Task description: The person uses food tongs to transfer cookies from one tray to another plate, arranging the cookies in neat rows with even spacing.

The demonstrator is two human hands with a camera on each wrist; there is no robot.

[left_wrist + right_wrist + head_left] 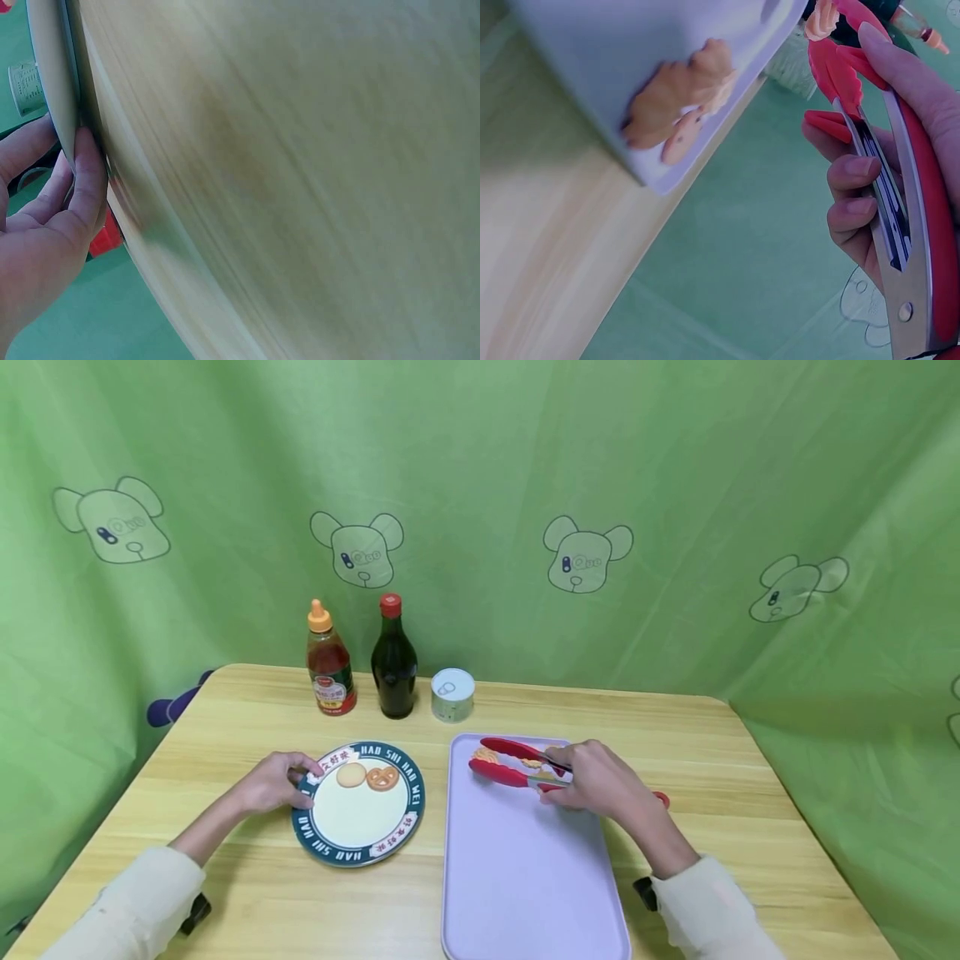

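Note:
My left hand [273, 783] pinches the left rim of a round plate [302, 829] with a dark green lettered border. In the left wrist view the plate [54, 67] is seen edge-on between thumb and fingers. A round cookie [351, 775] and a pretzel-shaped cookie [382, 778] lie on it. My right hand [600, 783] grips red-tipped metal tongs [501, 773] over the far end of a lilac tray [525, 868]. A swirled cookie [823, 19] sits between the tong tips. More cookies [667, 101] lie in the tray's far corner, partly hidden by the hand in the head view.
Along the table's back stand a sauce bottle [330, 672] with an orange cap, a dark bottle [394, 668] with a red cap, and a low can [452, 696]. A green curtain [480, 460] hangs behind the wooden table [697, 777].

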